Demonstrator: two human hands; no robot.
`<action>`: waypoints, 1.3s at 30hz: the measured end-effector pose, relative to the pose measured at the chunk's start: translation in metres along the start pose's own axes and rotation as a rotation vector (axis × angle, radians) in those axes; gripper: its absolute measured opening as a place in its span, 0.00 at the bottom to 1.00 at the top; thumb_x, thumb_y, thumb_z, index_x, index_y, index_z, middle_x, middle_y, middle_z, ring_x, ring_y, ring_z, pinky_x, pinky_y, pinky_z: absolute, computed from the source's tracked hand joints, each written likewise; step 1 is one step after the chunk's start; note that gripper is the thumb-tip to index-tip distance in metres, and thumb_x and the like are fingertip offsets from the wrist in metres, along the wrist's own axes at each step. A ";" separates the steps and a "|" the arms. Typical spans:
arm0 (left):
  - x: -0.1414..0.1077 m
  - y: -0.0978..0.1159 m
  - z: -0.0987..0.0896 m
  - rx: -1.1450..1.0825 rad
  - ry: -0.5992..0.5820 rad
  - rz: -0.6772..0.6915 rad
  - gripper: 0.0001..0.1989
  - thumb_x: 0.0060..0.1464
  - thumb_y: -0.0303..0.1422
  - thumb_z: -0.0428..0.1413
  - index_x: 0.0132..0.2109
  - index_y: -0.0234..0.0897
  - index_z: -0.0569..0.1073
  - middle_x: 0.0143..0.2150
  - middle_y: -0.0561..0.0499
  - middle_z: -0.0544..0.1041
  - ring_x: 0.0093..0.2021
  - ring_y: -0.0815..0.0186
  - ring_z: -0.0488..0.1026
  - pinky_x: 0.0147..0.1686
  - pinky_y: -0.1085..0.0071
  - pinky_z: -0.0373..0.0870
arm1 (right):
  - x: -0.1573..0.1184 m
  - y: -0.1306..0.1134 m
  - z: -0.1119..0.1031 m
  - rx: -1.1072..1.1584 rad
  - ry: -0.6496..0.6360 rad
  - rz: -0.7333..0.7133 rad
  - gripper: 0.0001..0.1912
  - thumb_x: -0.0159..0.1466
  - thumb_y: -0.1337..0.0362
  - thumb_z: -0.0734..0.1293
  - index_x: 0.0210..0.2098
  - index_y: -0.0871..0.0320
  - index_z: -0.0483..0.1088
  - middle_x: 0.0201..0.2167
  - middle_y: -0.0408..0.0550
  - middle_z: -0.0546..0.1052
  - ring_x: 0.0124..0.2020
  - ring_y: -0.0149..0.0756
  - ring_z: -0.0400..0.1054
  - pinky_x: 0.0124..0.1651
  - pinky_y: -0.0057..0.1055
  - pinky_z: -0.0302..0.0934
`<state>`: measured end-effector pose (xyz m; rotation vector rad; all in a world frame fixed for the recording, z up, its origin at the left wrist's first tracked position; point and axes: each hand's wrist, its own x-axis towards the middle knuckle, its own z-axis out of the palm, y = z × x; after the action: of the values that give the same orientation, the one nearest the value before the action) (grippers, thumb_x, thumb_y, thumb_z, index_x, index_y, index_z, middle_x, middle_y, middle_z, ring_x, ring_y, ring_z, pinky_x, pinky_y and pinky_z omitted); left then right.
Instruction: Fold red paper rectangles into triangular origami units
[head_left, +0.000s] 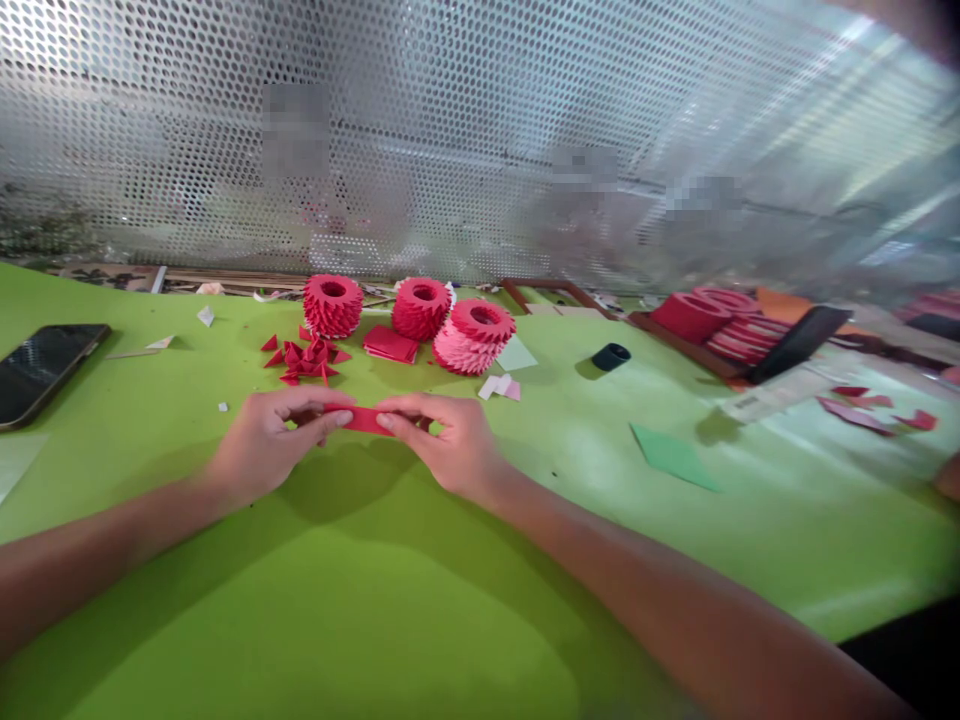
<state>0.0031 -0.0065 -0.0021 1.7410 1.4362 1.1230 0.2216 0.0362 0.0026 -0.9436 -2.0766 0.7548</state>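
A narrow folded strip of red paper [365, 420] is stretched level between my two hands, just above the green table. My left hand [274, 440] pinches its left end between thumb and fingers. At the right end my right hand [450, 440] grips it the same way. Beyond my left hand lies a pile of small folded red paper triangles [307, 358]. A stack of red paper pieces [391, 344] sits behind the strip. Three ring-shaped paper pieces stand further back: a red one [332, 308], another red one [421, 310], and a pink-and-red one [475, 338].
A phone [49, 375] lies at the left. To the right are a dark cylinder [611, 357], a green paper sheet [675, 457] and a tray with red paper rings [694, 320]. Red scraps [859, 412] lie far right. A perforated metal screen [450, 130] rises behind the table.
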 end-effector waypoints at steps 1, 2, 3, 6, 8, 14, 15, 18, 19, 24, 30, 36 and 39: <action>0.000 0.000 0.000 -0.013 0.003 -0.007 0.16 0.56 0.44 0.59 0.44 0.39 0.81 0.26 0.51 0.79 0.20 0.69 0.68 0.16 0.76 0.60 | 0.000 0.000 0.000 0.002 -0.002 0.004 0.10 0.65 0.59 0.69 0.41 0.55 0.81 0.36 0.47 0.83 0.31 0.34 0.75 0.34 0.28 0.67; 0.001 0.000 0.000 -0.029 0.009 -0.014 0.16 0.55 0.44 0.59 0.44 0.39 0.81 0.26 0.51 0.79 0.20 0.69 0.68 0.17 0.76 0.60 | 0.000 0.000 0.000 0.003 -0.001 0.007 0.10 0.65 0.59 0.69 0.41 0.56 0.81 0.36 0.47 0.83 0.31 0.35 0.75 0.33 0.28 0.67; 0.001 0.000 0.000 -0.043 0.011 -0.026 0.16 0.55 0.44 0.60 0.45 0.38 0.81 0.27 0.51 0.79 0.21 0.69 0.68 0.17 0.76 0.60 | 0.000 0.000 0.000 0.005 0.000 0.008 0.10 0.65 0.59 0.69 0.41 0.56 0.81 0.36 0.47 0.84 0.31 0.35 0.75 0.33 0.28 0.67; 0.001 0.002 0.000 -0.068 0.005 -0.070 0.16 0.54 0.43 0.61 0.45 0.38 0.80 0.25 0.51 0.78 0.20 0.70 0.66 0.16 0.78 0.58 | 0.001 -0.001 0.000 0.016 0.001 -0.002 0.10 0.64 0.59 0.69 0.40 0.56 0.81 0.35 0.47 0.84 0.31 0.34 0.76 0.33 0.27 0.67; 0.000 0.003 0.000 -0.072 -0.005 -0.089 0.16 0.54 0.43 0.61 0.44 0.37 0.80 0.25 0.52 0.77 0.19 0.72 0.64 0.15 0.79 0.56 | 0.000 -0.001 0.000 0.018 0.007 -0.003 0.10 0.65 0.59 0.69 0.39 0.56 0.81 0.36 0.47 0.84 0.32 0.35 0.76 0.33 0.27 0.67; 0.000 0.006 -0.001 -0.093 -0.008 -0.121 0.16 0.54 0.43 0.61 0.43 0.37 0.81 0.23 0.53 0.75 0.17 0.74 0.60 0.14 0.80 0.53 | 0.000 -0.001 0.000 0.017 0.018 -0.010 0.10 0.65 0.60 0.69 0.39 0.56 0.81 0.36 0.48 0.84 0.33 0.35 0.77 0.34 0.27 0.68; 0.000 0.006 -0.001 -0.093 -0.006 -0.125 0.16 0.53 0.43 0.61 0.42 0.37 0.81 0.22 0.53 0.75 0.17 0.74 0.60 0.14 0.80 0.52 | 0.000 -0.001 0.000 0.016 0.017 -0.012 0.10 0.65 0.60 0.69 0.40 0.57 0.81 0.36 0.48 0.84 0.33 0.35 0.77 0.34 0.28 0.68; 0.001 0.005 -0.001 -0.095 -0.004 -0.128 0.15 0.53 0.43 0.61 0.42 0.37 0.81 0.23 0.53 0.75 0.17 0.74 0.60 0.15 0.80 0.53 | 0.000 -0.002 0.000 0.004 0.021 -0.005 0.10 0.65 0.60 0.68 0.39 0.57 0.81 0.37 0.48 0.84 0.33 0.35 0.77 0.34 0.28 0.68; 0.001 0.004 0.000 -0.096 -0.003 -0.128 0.15 0.53 0.43 0.61 0.42 0.37 0.81 0.23 0.53 0.75 0.17 0.74 0.60 0.15 0.80 0.53 | 0.000 -0.002 0.000 0.003 0.021 -0.002 0.10 0.65 0.60 0.68 0.39 0.56 0.81 0.37 0.48 0.84 0.33 0.35 0.77 0.34 0.28 0.67; 0.001 0.003 0.000 -0.095 -0.014 -0.138 0.16 0.53 0.43 0.61 0.43 0.37 0.81 0.24 0.53 0.76 0.18 0.73 0.62 0.16 0.79 0.55 | 0.001 -0.003 0.000 0.005 0.014 0.008 0.11 0.65 0.60 0.68 0.40 0.57 0.81 0.36 0.48 0.84 0.31 0.35 0.76 0.32 0.28 0.66; 0.001 0.004 0.000 -0.106 -0.008 -0.147 0.16 0.53 0.43 0.60 0.42 0.36 0.81 0.23 0.53 0.75 0.17 0.74 0.59 0.15 0.79 0.52 | 0.001 -0.002 -0.001 0.017 -0.003 0.034 0.12 0.65 0.58 0.68 0.40 0.57 0.81 0.37 0.49 0.84 0.30 0.34 0.75 0.32 0.28 0.65; 0.001 0.008 0.001 -0.072 -0.007 -0.120 0.15 0.52 0.42 0.59 0.41 0.37 0.81 0.22 0.52 0.76 0.17 0.72 0.61 0.15 0.79 0.53 | 0.003 -0.008 -0.002 0.105 -0.092 0.094 0.17 0.64 0.53 0.69 0.45 0.58 0.78 0.37 0.49 0.82 0.31 0.32 0.72 0.32 0.27 0.63; -0.001 0.008 0.003 -0.022 -0.014 -0.085 0.14 0.53 0.42 0.59 0.40 0.38 0.82 0.25 0.51 0.78 0.20 0.69 0.66 0.17 0.77 0.59 | 0.004 -0.009 0.000 0.159 -0.210 0.152 0.19 0.62 0.50 0.69 0.38 0.60 0.78 0.31 0.46 0.79 0.26 0.29 0.66 0.26 0.25 0.56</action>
<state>0.0093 -0.0086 0.0029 1.6539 1.4698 1.0756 0.2167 0.0346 0.0105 -0.9749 -2.1012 1.1238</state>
